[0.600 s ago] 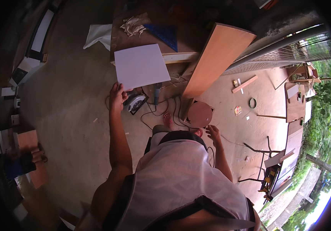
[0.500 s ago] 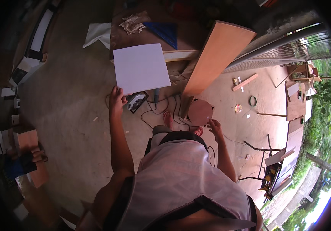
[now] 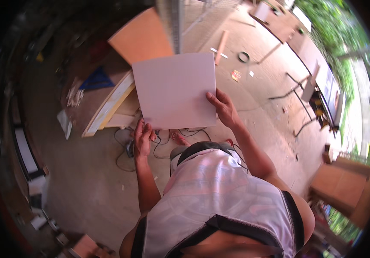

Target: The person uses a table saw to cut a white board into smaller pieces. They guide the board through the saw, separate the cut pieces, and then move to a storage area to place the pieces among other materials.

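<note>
So the biggest thing here is the dusty floor, with a brown worktop off to the left and a long orange-brown board angled up behind everything. The view's pretty warped toward the rim, so don't trust the straight edges.

Next size down is the pale, flat panel, which is what's in hand. It's up in front of the body, wide face toward the camera, and it covers part of the board from this angle. Can't tell how much of a gap there is behind it. I'd call this a two-handed carrying or steadying step, and any move from here calls for both grips working evenly so the panel doesn't twist or tip.

Smaller stuff: a blue set square on the worktop, and a dark green ring on the floor, well apart from the panel.

Now the hands. The left hand has the panel's near left corner, fingers clamped around it with the thumb right by the near edge. The right hand grips the right edge, below its middle. That thumb presses on the face, and the fingers wrap around the edge, partly hidden, so I can't tell how far under they reach.
</note>
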{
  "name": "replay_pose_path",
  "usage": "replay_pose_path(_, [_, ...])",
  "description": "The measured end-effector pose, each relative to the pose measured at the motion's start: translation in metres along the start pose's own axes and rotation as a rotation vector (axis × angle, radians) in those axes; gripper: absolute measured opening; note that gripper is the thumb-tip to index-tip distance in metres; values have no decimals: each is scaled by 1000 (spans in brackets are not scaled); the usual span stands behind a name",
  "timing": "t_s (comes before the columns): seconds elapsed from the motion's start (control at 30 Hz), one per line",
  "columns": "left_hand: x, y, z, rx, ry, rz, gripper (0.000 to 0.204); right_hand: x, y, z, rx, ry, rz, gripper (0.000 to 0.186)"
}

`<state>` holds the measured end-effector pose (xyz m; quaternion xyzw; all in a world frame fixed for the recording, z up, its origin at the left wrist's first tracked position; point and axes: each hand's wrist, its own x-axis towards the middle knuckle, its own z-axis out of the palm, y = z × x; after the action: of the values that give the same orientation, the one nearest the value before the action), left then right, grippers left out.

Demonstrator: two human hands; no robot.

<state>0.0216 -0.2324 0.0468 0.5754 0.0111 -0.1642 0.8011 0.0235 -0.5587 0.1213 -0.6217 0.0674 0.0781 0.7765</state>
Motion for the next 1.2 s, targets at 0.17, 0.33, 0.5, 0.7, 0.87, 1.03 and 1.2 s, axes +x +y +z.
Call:
replay_pose_path(0.17, [30, -20, 105, 10, -231, -43, 27, -85, -23, -98, 165, 192, -91, 50])
replay_pose_path(0.33, [40, -57, 228, 69, -346, -65, 25, -172, -28, -203, 216, 342, -165, 48])
replay_pose_path(0.5, [47, -102, 345, 226, -535, 3, 16, -261, -22, -299, 204, 495, -257, 41])
replay_pose_path(0.7, [53, -139, 461, 299, -728, 78, 17, -338, -12, -364, 307, 692, -426, 38])
replay_pose_path(0.87, [61, -158, 529, 321, -852, 92, 21, -379, -3, -388, 382, 829, -510, 37])
replay_pose_path(1.03, [86, -172, 616, 377, -892, 10, 35, -402, 1, -438, 465, 1079, -522, 39])
replay_pose_path(1.2, [120, -217, 734, 383, -833, -4, 41, -393, 11, -490, 685, 1197, -583, 41])
